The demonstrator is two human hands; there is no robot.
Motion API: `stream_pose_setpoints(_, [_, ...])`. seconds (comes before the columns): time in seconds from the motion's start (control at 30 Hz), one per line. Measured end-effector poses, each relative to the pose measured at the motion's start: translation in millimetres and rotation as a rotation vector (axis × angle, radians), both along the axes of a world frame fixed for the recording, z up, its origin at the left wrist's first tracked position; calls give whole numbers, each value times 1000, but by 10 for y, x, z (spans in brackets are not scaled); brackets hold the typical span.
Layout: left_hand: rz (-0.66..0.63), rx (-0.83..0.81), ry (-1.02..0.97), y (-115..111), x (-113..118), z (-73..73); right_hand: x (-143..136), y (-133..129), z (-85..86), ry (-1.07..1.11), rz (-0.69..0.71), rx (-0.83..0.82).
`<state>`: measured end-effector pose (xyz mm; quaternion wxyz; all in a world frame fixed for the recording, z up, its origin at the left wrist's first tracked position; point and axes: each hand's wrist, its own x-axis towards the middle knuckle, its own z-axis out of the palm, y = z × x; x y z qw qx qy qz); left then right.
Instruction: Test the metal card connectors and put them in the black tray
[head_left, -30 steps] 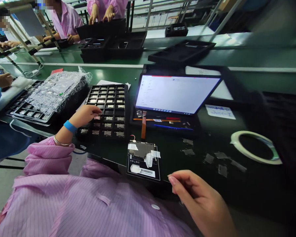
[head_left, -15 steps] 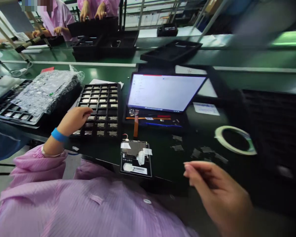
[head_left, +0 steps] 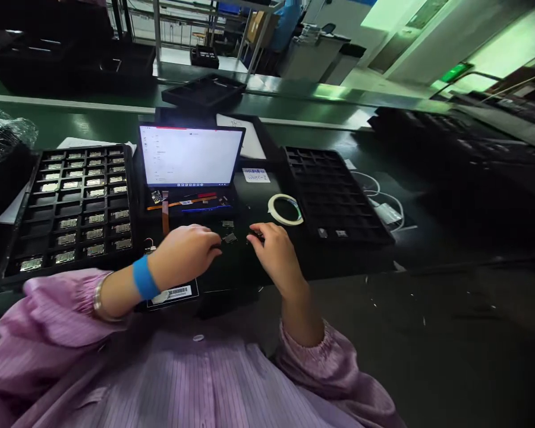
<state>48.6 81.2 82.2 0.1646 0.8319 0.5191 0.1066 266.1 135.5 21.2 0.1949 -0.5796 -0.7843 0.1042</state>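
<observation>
My left hand, with a blue band at its wrist, is closed with fingertips pinched above the device, which it partly covers. Whatever is between those fingertips is hidden. My right hand is bent over the small dark pieces on the table, thumb and forefinger pinched on a small dark piece. Two loose pieces lie between my hands. An orange-brown flat cable stands out behind my left hand.
On the left sits a black compartment tray with several metal parts. A lit laptop screen stands behind the hands. To the right are a tape roll and another black tray holding two parts. A handwritten label lies near the laptop.
The view has turned right. My left hand has left the compartment tray and come over the device; my right hand has moved forward to the loose pieces. The right tray now shows clearly.
</observation>
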Motion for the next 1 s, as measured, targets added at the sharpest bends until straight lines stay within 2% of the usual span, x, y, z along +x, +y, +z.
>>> stream_pose_setpoints(0.1, [95,-47,10,249,326,-147,32,25,-17,-11,11,-46])
stream_pose_setpoints(0.2, [170,-64,13,389,494,-305,101,54,-29,20,42,-90])
stream_pose_setpoints(0.33, [214,-106,-5,460,545,-434,151,76,-42,4,32,-131])
stream_pose_setpoints(0.47, [217,-146,-60,486,520,-457,120,70,-6,27,-21,-157])
stream_pose_setpoints(0.6, [217,-152,-137,473,497,-413,58,-10,94,172,-34,-196])
stream_pose_setpoints(0.73, [224,-143,-228,380,391,-269,-4,-228,241,548,1,-131])
stream_pose_setpoints(0.8, [227,-180,-359,268,288,-170,-51,-384,321,734,29,-195])
stream_pose_setpoints(0.9, [224,-463,-779,-4,126,-39,-164,-620,428,921,87,-399])
stream_pose_setpoints(1.0, [271,-677,-1079,-334,26,35,-307,-796,502,1021,107,-440])
